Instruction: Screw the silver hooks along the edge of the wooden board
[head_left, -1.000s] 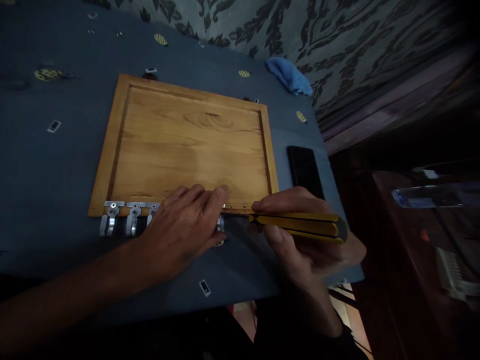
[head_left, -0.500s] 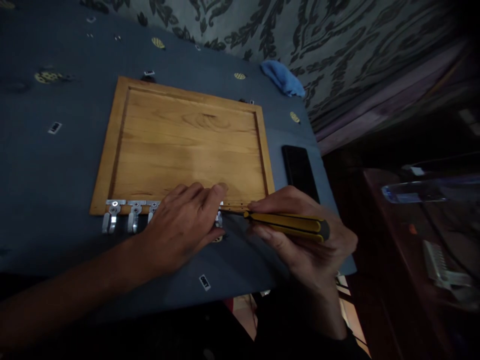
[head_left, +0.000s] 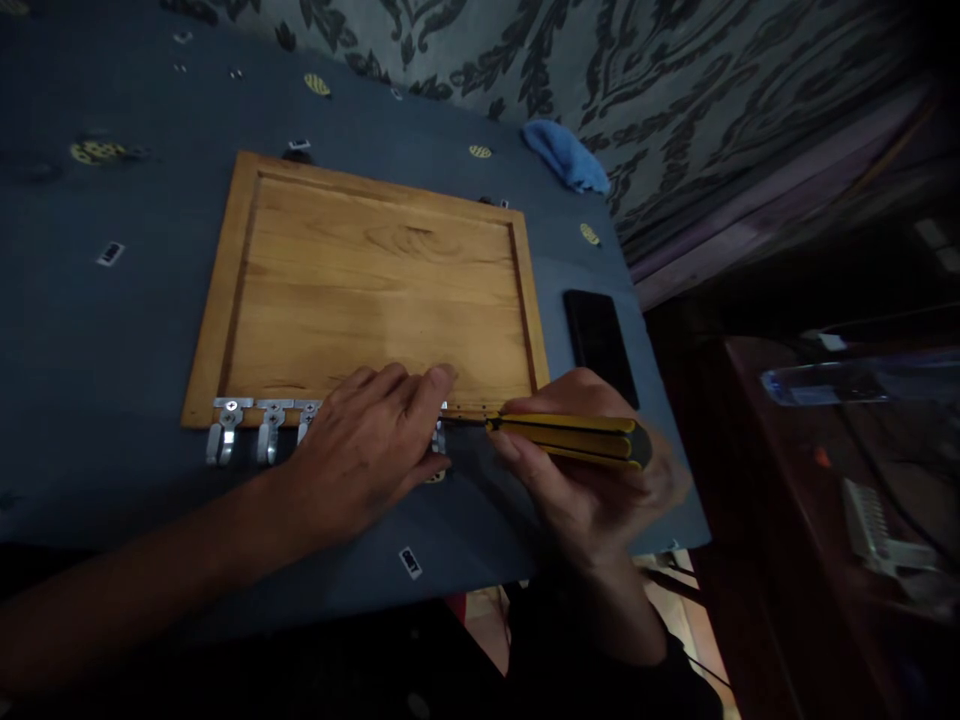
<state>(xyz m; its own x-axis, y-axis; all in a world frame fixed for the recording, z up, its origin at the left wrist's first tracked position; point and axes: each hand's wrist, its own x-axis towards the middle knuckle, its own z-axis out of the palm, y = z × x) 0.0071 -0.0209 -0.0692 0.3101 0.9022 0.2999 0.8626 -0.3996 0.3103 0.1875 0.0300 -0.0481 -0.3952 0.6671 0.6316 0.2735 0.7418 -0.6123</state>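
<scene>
A framed wooden board (head_left: 382, 290) lies flat, with several metal hooks (head_left: 271, 430) along its near edge. My right hand (head_left: 592, 470) is closed around the yellow and black handle of a screwdriver (head_left: 566, 437). Its thin shaft points left, toward the board's edge beside my left hand (head_left: 371, 440). The left hand lies over the near edge, fingers closed and covering part of the hook row. One hook partly shows past its thumb side. What the left fingers grip, and the screwdriver's tip, are hidden. Small holes show in the frame right of the left hand.
A dark phone (head_left: 600, 345) lies right of the board. A blue cloth (head_left: 566, 156) sits at the table's back right, by a patterned wall covering (head_left: 480, 50). The printed table cover (head_left: 150, 330) ends at a right edge, beyond which stands dark reddish furniture (head_left: 780, 480).
My right hand has turned about the screwdriver's line, and the handle has rotated slightly. The left hand and the board stay in place.
</scene>
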